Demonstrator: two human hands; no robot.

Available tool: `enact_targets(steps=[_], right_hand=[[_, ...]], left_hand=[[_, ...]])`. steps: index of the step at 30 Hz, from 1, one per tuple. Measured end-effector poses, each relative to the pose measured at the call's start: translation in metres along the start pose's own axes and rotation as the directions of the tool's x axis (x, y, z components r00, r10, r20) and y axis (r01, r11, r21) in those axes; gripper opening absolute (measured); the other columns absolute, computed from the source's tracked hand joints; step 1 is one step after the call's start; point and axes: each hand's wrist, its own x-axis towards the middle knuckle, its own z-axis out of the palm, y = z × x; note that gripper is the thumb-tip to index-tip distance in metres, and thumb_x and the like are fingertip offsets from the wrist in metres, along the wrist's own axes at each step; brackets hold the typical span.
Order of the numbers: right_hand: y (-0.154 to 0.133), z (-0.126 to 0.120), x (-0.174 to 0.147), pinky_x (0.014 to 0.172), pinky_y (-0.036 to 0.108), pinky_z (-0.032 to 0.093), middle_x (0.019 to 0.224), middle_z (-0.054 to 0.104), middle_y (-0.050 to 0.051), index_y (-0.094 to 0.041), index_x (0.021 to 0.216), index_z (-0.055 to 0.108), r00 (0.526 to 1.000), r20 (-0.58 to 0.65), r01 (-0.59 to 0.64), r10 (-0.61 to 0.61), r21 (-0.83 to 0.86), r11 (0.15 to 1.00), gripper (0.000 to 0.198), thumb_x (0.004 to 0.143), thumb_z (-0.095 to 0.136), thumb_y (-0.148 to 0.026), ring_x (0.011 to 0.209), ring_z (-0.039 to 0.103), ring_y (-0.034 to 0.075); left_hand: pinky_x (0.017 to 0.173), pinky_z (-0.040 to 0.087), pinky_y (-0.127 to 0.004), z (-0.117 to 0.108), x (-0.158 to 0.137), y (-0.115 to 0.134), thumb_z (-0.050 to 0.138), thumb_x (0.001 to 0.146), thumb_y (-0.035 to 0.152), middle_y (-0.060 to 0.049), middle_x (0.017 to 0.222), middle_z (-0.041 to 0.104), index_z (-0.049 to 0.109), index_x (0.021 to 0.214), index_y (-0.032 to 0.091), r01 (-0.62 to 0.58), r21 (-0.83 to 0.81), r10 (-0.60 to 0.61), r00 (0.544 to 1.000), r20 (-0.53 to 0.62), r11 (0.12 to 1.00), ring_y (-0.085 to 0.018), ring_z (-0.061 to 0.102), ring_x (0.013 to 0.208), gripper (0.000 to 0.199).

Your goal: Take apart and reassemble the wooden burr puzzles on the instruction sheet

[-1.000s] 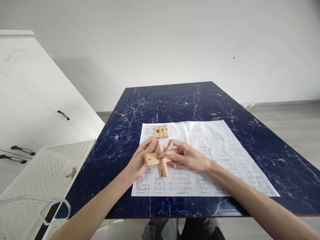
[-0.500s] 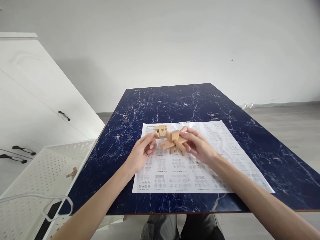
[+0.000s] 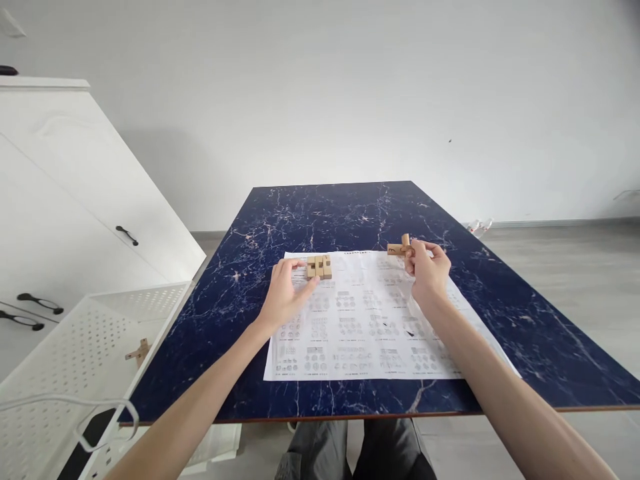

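My right hand (image 3: pixel 431 270) is closed on a wooden interlocking puzzle (image 3: pixel 400 249), whose crossed bars stick out to the left and up from the fingertips. It is at the far right edge of a printed sheet (image 3: pixel 360 317); whether it rests on the table is unclear. Over the sheet's left part, my left hand (image 3: pixel 287 290) has thumb and fingers apart. Its fingertips lie beside a compact wooden block puzzle (image 3: pixel 319 267), at or very near its left and front sides. Small diagrams in rows cover the white sheet.
The dark blue marbled table (image 3: pixel 330 213) carries the sheet near its front edge. To the left stand a white perforated basket (image 3: pixel 90 340) with a wooden puzzle piece (image 3: pixel 139 352) inside, a white cable (image 3: pixel 65 400) and a white cabinet (image 3: pixel 100 193).
The right hand has carried the crossed-bar puzzle from the sheet's middle to the far right. The left hand has come away from that puzzle and opened beside the compact block puzzle.
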Motion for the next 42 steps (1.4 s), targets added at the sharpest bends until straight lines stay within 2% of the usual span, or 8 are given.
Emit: enact_targets(steps=[6, 9, 13, 18, 26, 35, 39, 42], right_hand=[[-0.002, 0.001, -0.009, 0.034, 0.020, 0.031, 0.057, 0.062, -0.008, -0.025, 0.093, 0.054, 0.998, 0.007, 0.063, -0.063, -0.074, 0.995, 0.039, 0.083, 0.085, -0.046, 0.036, 0.046, 0.008], [-0.005, 0.004, -0.019, 0.037, 0.021, 0.034, 0.051, 0.056, -0.010, -0.027, 0.097, 0.053, 0.976, 0.129, 0.195, -0.175, -0.168, 0.966, 0.034, 0.093, 0.075, -0.051, 0.036, 0.046, 0.011], [-0.004, 0.011, -0.033, 0.045, 0.025, 0.038, 0.053, 0.055, -0.009, -0.027, 0.097, 0.052, 0.893, 0.380, 0.354, -0.242, -0.263, 0.897, 0.028, 0.102, 0.064, -0.052, 0.040, 0.045, 0.012], [0.008, 0.019, -0.039, 0.054, 0.030, 0.045, 0.073, 0.068, -0.001, -0.025, 0.093, 0.057, 0.755, 0.650, 0.412, -0.084, -0.371, 0.832, 0.025, 0.101, 0.062, -0.048, 0.052, 0.059, 0.015], [0.019, 0.016, -0.031, 0.049, 0.030, 0.044, 0.076, 0.071, 0.001, -0.024, 0.120, 0.061, 0.862, 0.500, 0.206, 0.083, -0.496, 0.844, 0.034, 0.095, 0.065, -0.048, 0.052, 0.061, 0.018], [0.019, 0.011, -0.027, 0.052, 0.031, 0.045, 0.085, 0.071, 0.002, -0.024, 0.106, 0.058, 0.961, 0.276, 0.119, 0.027, -0.497, 0.859, 0.023, 0.086, 0.067, -0.034, 0.056, 0.060, 0.017], [0.014, 0.014, -0.031, 0.062, 0.033, 0.048, 0.088, 0.071, 0.005, -0.023, 0.096, 0.062, 0.888, 0.461, 0.236, -0.001, -0.452, 0.860, 0.019, 0.090, 0.067, -0.040, 0.074, 0.067, 0.022], [0.007, 0.017, -0.040, 0.077, 0.039, 0.054, 0.101, 0.073, 0.008, -0.024, 0.100, 0.064, 0.743, 0.666, 0.432, -0.066, -0.402, 0.807, 0.019, 0.095, 0.065, -0.042, 0.092, 0.068, 0.026]], left_hand=[[0.124, 0.035, -0.063, 0.011, 0.039, -0.011, 0.081, 0.084, 0.066, -0.019, 0.164, 0.044, 0.042, 0.152, 0.025, -0.119, 0.115, 0.090, 0.968, 0.235, 0.986, -0.043, 0.037, 0.155, 0.088], [0.124, 0.036, -0.062, 0.019, 0.049, -0.012, 0.081, 0.084, 0.068, -0.020, 0.165, 0.046, 0.035, 0.160, 0.026, -0.097, 0.079, 0.068, 0.949, 0.309, 0.992, -0.043, 0.041, 0.155, 0.097], [0.122, 0.039, -0.059, 0.025, 0.050, -0.015, 0.080, 0.089, 0.060, -0.018, 0.162, 0.052, 0.035, 0.162, 0.026, -0.075, 0.059, 0.050, 0.938, 0.342, 0.995, -0.042, 0.045, 0.152, 0.092], [0.119, 0.043, -0.053, 0.026, 0.048, -0.018, 0.086, 0.087, 0.053, -0.015, 0.151, 0.062, 0.045, 0.156, 0.027, -0.123, 0.035, 0.106, 0.946, 0.306, 0.992, -0.038, 0.054, 0.144, 0.085], [0.114, 0.049, -0.051, 0.025, 0.038, -0.005, 0.082, 0.087, 0.063, -0.015, 0.148, 0.062, 0.045, 0.156, 0.027, -0.186, 0.038, 0.162, 0.924, 0.345, 0.982, -0.038, 0.058, 0.139, 0.086], [0.111, 0.051, -0.053, 0.028, 0.022, 0.012, 0.075, 0.091, 0.069, -0.015, 0.146, 0.060, 0.041, 0.159, 0.028, -0.178, 0.009, 0.157, 0.889, 0.430, 0.984, -0.038, 0.058, 0.137, 0.086], [0.118, 0.046, -0.057, 0.022, 0.025, 0.007, 0.076, 0.087, 0.072, -0.016, 0.156, 0.053, 0.041, 0.159, 0.028, -0.216, -0.023, 0.200, 0.852, 0.483, 0.976, -0.040, 0.051, 0.145, 0.092], [0.118, 0.044, -0.060, 0.014, 0.032, 0.000, 0.082, 0.079, 0.075, -0.017, 0.152, 0.056, 0.053, 0.151, 0.025, -0.240, -0.022, 0.220, 0.848, 0.483, 0.971, -0.042, 0.051, 0.143, 0.092]])
